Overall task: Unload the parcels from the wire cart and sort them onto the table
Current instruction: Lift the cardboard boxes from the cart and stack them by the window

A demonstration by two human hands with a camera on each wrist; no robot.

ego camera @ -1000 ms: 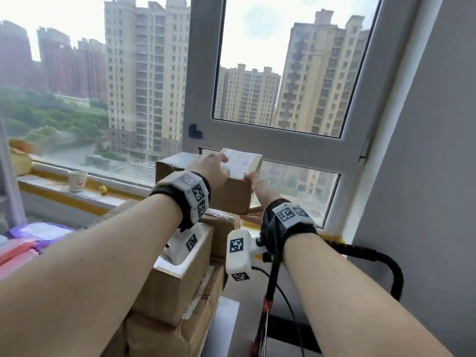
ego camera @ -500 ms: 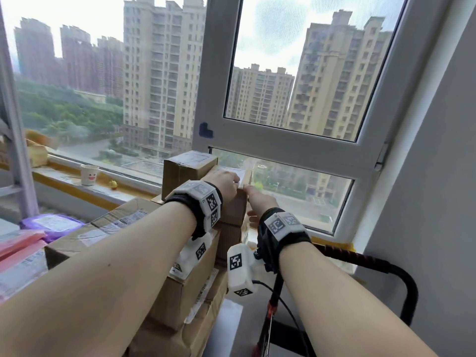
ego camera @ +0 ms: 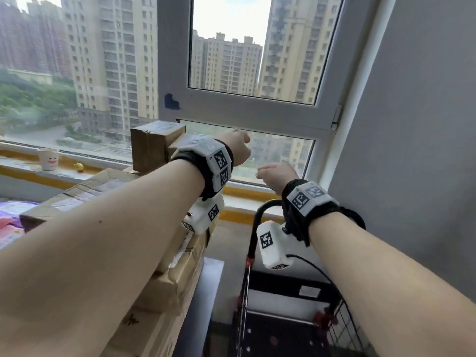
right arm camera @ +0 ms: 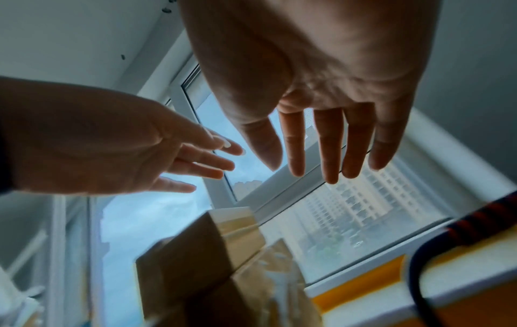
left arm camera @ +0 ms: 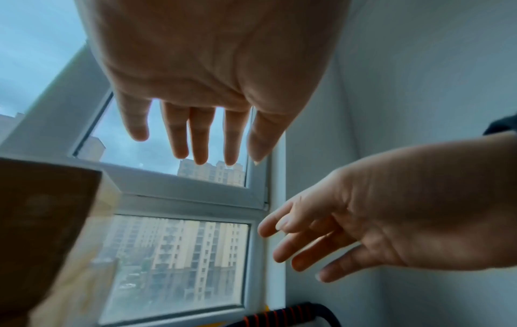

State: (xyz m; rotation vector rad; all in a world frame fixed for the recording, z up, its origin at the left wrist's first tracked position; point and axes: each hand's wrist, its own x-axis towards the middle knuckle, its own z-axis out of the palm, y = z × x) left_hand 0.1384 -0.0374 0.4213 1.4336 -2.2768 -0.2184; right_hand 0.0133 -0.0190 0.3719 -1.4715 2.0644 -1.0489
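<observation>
A small cardboard box (ego camera: pixel 152 145) sits on top of a stack of brown cardboard parcels (ego camera: pixel 175 279) at the left, by the window. Just right of that box, my left hand (ego camera: pixel 235 148) hangs in the air holding nothing. Lower and further right, my right hand (ego camera: pixel 275 176) is also free. The left wrist view shows the left hand (left arm camera: pixel 201 150) with straight, spread fingers and the box (left arm camera: pixel 42 221) below left. In the right wrist view the right hand (right arm camera: pixel 327 159) is spread too, above the box (right arm camera: pixel 201 254). The black wire cart (ego camera: pixel 283 331) stands below my right arm.
The cart's black handle (ego camera: pixel 260 215) rises under my right wrist. A grey wall (ego camera: pixel 412 150) closes the right side. A paper cup (ego camera: pixel 48 158) and a small yellow duck (ego camera: pixel 79 166) sit on the window sill. Purple and pink bags (ego camera: pixel 10 215) lie at far left.
Both hands have let go of the small box, which now rests on the stack. They have drawn away from it to the right, fingers spread.
</observation>
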